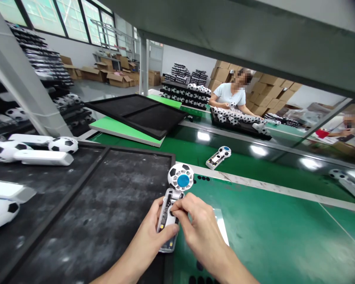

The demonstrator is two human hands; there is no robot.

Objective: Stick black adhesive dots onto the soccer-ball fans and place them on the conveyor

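Note:
My left hand (pixel 158 228) is wrapped round the handle of a handheld fan (pixel 181 177) with a soccer-ball head and a blue disc in its middle. The handle is open on its upper face, with a circuit board showing inside. My right hand (pixel 197 225) pinches a small black round pad (pixel 171 213) against the white round part of the handle. Several black round dots (pixel 203 178) lie on the green bench beside the fan head, and more sit near the bottom edge. A pale sheet (pixel 221 227) is partly hidden behind my right hand.
At left, a black divided tray (pixel 106 197) holds several soccer-ball fans (pixel 44 152). Another fan (pixel 219 157) lies on the conveyor (pixel 242 169), and one more (pixel 347 183) at far right. A tilted black tray (pixel 136 112) rests on green boards. A co-worker (pixel 232 94) sits across.

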